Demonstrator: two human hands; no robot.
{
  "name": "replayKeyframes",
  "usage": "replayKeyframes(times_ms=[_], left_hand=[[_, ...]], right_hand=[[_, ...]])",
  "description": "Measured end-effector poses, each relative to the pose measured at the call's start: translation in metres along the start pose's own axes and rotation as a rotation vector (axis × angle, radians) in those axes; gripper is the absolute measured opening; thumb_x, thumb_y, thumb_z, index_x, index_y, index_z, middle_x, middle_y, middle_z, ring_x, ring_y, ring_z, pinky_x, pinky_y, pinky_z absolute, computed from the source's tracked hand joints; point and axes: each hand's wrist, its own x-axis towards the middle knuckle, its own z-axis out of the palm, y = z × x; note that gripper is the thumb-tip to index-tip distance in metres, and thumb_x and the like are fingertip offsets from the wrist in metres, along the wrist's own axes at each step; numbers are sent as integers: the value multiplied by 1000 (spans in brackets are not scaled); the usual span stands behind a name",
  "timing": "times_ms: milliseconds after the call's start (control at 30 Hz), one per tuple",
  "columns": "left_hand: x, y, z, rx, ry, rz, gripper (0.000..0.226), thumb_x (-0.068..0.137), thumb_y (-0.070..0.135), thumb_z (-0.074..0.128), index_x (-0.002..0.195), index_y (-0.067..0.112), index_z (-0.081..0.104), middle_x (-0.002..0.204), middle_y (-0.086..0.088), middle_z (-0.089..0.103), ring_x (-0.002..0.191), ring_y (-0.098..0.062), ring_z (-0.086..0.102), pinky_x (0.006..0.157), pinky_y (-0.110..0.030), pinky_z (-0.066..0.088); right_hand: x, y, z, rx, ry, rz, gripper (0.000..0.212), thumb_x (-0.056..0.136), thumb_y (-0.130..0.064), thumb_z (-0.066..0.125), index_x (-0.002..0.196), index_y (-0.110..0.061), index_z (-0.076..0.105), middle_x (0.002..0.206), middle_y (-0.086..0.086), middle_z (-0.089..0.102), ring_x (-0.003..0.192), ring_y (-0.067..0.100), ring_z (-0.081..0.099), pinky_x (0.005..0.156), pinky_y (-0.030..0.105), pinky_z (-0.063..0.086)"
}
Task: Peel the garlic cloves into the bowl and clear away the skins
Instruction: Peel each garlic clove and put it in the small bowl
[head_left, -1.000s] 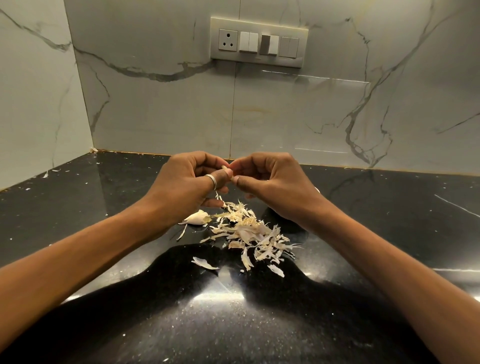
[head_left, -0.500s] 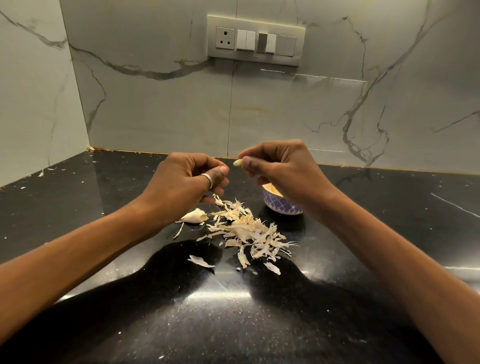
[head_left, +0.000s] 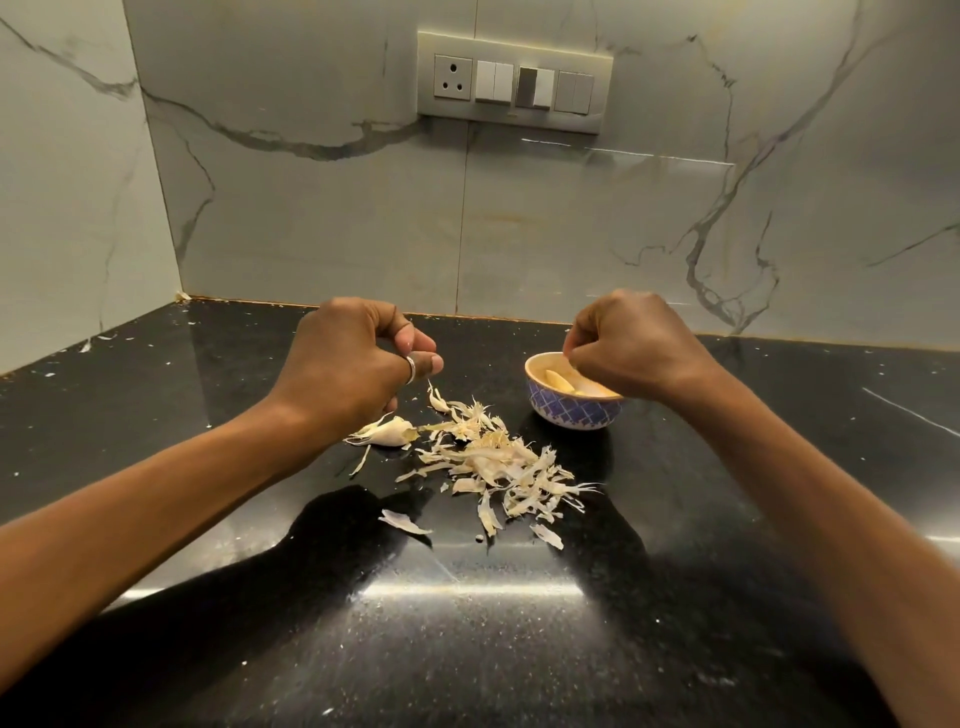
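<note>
right hand (head_left: 631, 348) curled over the bowl (head_left: 571, 415), peeled clove (head_left: 560, 383) under its fingertips; can't tell if it pinches anything. left hand (head_left: 353, 358) curled, seemingly empty. unpeeled clove (head_left: 387, 431) by its wrist looks light, firm, papery: i'd pinch its sides. skins (head_left: 498, 462) beside it would scatter.

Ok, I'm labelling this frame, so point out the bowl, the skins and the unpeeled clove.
bowl (head_left: 571, 418): head view, on its blue patterned outer wall.
skins (head_left: 498, 457): head view, middle of the pile.
unpeeled clove (head_left: 389, 431): head view, on its white body.
</note>
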Motion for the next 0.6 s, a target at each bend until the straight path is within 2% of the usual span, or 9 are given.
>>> replayKeyframes(times_ms=[100,167,233,333,433,533,600], left_hand=[[-1,0,-1,31,22,18,32,78,11,85,60,18,59,87,4,76,54,-6,65,51,-26,54],[-1,-1,-2,87,46,37,31,77,14,86,60,27,64,86,10,75,75,-3,70,71,-31,59],[-1,-1,-3,148,78,39,29,77,17,86,60,32,67,83,17,74,85,-5,70,84,-35,57],[-2,-1,-4,191,116,16,27,80,16,80,63,34,71,81,16,74,84,-13,71,84,-39,57],[0,-1,-5,190,140,5,29,81,12,79,65,34,69,85,16,74,84,-14,71,83,-41,58],[2,-1,-6,162,164,-15,33,83,6,76,65,31,66,84,17,72,72,-12,71,78,-41,60],[3,-2,-7,162,188,-28,32,84,5,75,66,29,65,83,15,72,60,-11,70,75,-40,61]], right_hand=[[-2,-1,4,-94,-37,17,24,86,-14,63,101,-19,81,101,9,76,92,29,68,76,33,53],[-4,-3,4,-127,-43,17,26,88,-17,63,108,-22,80,108,11,74,98,34,67,84,39,56],[-5,-3,5,-153,-21,3,26,90,-19,62,109,-22,79,109,11,74,97,34,66,84,41,56],[-2,-2,11,-96,110,-98,20,91,-18,61,99,-18,79,99,9,75,87,31,67,75,38,56],[-3,-13,17,100,219,-283,18,92,-15,64,105,-13,78,98,9,77,85,24,70,80,42,59],[-7,-33,23,220,213,-424,16,90,-9,69,104,-10,78,96,7,76,84,19,70,83,40,60],[-8,-49,27,274,130,-464,19,90,-8,71,107,-10,78,99,6,77,86,15,70,84,32,59]])
